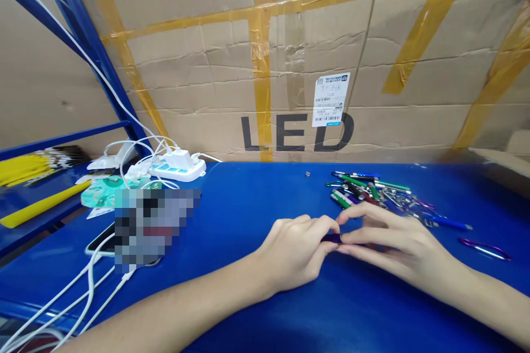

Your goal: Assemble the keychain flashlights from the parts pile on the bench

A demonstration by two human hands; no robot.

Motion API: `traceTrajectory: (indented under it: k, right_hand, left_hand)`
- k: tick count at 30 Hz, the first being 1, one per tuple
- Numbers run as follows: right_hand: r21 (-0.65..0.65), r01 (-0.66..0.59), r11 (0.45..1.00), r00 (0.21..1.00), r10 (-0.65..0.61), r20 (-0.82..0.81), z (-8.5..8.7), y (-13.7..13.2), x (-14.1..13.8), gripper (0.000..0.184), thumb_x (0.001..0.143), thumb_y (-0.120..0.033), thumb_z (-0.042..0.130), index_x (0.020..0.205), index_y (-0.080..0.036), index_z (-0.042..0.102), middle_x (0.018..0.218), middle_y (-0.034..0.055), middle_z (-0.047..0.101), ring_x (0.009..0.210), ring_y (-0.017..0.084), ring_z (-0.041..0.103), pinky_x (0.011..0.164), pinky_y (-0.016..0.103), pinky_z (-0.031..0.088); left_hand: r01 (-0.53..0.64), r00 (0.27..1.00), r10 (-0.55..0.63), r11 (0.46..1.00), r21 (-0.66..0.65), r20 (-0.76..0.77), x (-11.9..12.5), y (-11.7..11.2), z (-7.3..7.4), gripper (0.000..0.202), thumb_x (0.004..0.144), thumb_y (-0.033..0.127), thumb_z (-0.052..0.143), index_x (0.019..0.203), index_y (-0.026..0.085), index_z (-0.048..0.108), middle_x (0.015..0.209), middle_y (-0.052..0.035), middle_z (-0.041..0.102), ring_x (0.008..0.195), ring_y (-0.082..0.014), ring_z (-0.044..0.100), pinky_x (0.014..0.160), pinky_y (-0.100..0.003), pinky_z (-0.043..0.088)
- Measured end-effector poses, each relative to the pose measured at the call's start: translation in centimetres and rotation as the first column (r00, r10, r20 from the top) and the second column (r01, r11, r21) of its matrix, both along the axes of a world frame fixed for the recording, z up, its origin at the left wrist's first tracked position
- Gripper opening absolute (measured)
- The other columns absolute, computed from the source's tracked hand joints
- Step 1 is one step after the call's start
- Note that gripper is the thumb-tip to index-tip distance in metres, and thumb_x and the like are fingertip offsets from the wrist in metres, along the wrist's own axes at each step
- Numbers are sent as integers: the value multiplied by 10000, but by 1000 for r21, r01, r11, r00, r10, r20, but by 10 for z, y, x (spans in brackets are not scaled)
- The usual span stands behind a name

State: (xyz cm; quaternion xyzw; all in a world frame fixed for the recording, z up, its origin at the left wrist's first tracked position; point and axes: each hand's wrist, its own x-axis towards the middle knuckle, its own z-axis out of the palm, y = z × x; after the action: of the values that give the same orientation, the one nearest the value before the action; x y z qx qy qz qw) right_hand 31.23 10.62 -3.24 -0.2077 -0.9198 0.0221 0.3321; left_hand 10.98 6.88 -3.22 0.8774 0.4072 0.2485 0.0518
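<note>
Purple piece (332, 238): between both hands, mostly hidden; clock centre.
Left hand (292, 251): fingers nearly closed, pinching its left end.
Right hand (399, 242): thumb and fingertips closed on its right end, index arched above.
Progress: I judge this piece mid-handling; finished or not, can't tell. Pile of tubes and clips (359, 194) at 1 o'clock, outside my grip; carabiner (487, 252) at 3, apart.
Edges: counter (248, 193) meets cardboard (199, 83) at 12; near edge unseen.
Room: widest toward 10, until power strip (184, 171).
</note>
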Motion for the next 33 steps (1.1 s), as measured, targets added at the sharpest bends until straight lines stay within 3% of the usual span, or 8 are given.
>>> traceTrajectory:
  k: [8, 12, 15, 17, 19, 24, 28, 33]
  right_hand:
    - [117, 26, 993, 999, -31, 37, 2, -3, -2, 196, 883, -351, 523, 800, -260, 676, 977, 45, 630, 446, 63, 507, 410, 202, 394]
    - [199, 79, 977, 993, -94, 65, 6, 0, 0, 228, 899, -365, 469, 995, -303, 667, 1007, 24, 652, 496, 89, 570, 439, 215, 416]
    - [264, 224, 938, 970, -240, 29, 8, 13, 12, 273, 894, -377, 447, 1073, -305, 641, 1004, 15, 661, 681, 154, 645, 477, 230, 438]
    - [288, 362, 887, 920, -390, 45, 5, 27, 27, 280, 885, -380, 426, 995, -302, 671, 987, 12, 671, 792, 209, 650, 480, 250, 436]
    - [302, 437, 847, 854, -496, 155, -2, 43, 43, 239, 838, -344, 470, 893, -291, 696, 919, 17, 689, 722, 236, 651, 450, 272, 422]
    - [211, 529, 822, 740, -568, 360, -14, 63, 61, 237, 794, -343, 529, 965, -283, 683, 1017, 34, 665, 838, 274, 640, 498, 295, 471]
    - [128, 575, 808, 697, -566, 440, -7, 56, 50, 283, 861, -379, 444, 1041, -274, 636, 1075, 43, 627, 880, 236, 628, 570, 287, 488]
    - [16, 640, 768, 653, -556, 515, 5, 50, 40, 215, 882, -346, 449, 1028, -274, 589, 876, 9, 633, 749, 173, 622, 550, 239, 435]
  left_hand:
    - [-2, 1000, 2, 1000, -12, 6, 0, 0, -1, 88, 885, 206, 465, 969, 216, 489, 931, 8, 655, 806, -163, 616, 671, -254, 460]
    - [-141, 987, 143, 990, -31, 76, 0, 4, -3, 98, 893, 258, 467, 987, 238, 484, 901, 23, 658, 801, -158, 626, 663, -247, 457]
    - [-247, 961, 251, 968, -44, 114, -1, 9, -3, 108, 882, 289, 489, 981, 245, 491, 875, 39, 658, 676, -132, 617, 602, -228, 440]
    - [-290, 948, 294, 956, -49, 118, -2, 11, -3, 113, 869, 299, 508, 969, 247, 498, 852, 49, 653, 612, -118, 597, 570, -220, 423]
    - [-311, 942, 315, 949, -51, 114, -2, 12, -3, 121, 864, 309, 511, 967, 247, 503, 836, 53, 648, 588, -113, 584, 551, -218, 408]
    - [-305, 943, 309, 951, -57, 119, -1, 10, -3, 122, 861, 313, 509, 965, 251, 499, 819, 62, 641, 573, -109, 564, 532, -219, 374]
    - [-283, 947, 288, 958, -52, 145, -1, 9, -5, 111, 855, 308, 517, 952, 260, 491, 812, 71, 639, 552, -104, 545, 536, -216, 362]
    - [-304, 941, 310, 951, -62, 138, 1, 10, -6, 88, 855, 306, 501, 933, 266, 493, 764, 66, 626, 538, -113, 537, 523, -217, 346]
